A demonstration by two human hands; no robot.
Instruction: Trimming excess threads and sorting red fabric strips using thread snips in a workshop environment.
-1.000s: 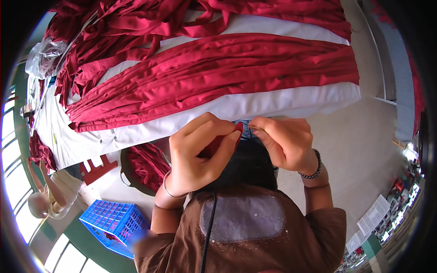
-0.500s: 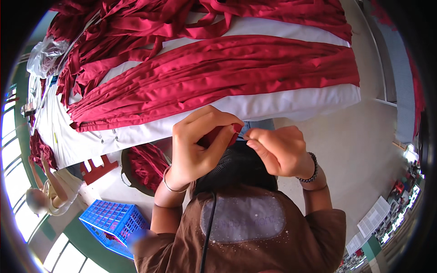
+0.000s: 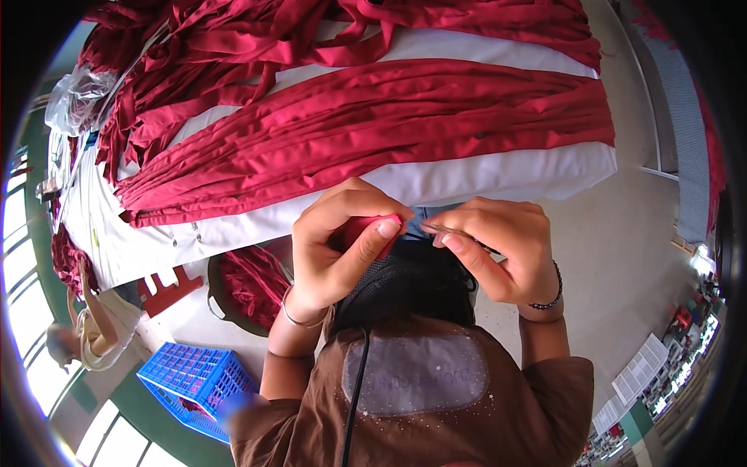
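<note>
At the far left, bright windows (image 3: 19, 272) are lining the room's edge, and another person (image 3: 85, 335) in pale clothing is bending below them beside a green strip of floor. A blue plastic crate (image 3: 191, 377) is sitting on the floor near the lower left, with a red stool (image 3: 167, 284) just above it and a dark round basket (image 3: 245, 288) full of red cloth beside that, partly under the surface's edge. The white-covered surface (image 3: 467, 175) is stretching across the upper half, carrying long pleated bands of red fabric (image 3: 373, 124) that are running from left to right, with looser tangled strips piling along the top and a clear plastic bag (image 3: 74, 97) lying at its left end. Just in front of the surface's near edge, the left hand (image 3: 342, 241) is pinching a small red fabric piece (image 3: 366, 229) in a narrow grip between thumb and fingers. Right beside it, the right hand (image 3: 498, 249), wearing a dark bead bracelet, is closing its grip on a thin metal tool (image 3: 447, 229) whose tip is pointing at the red piece. To the right, bare grey floor (image 3: 622, 257) is extending toward distant shelving at the rim.
</note>
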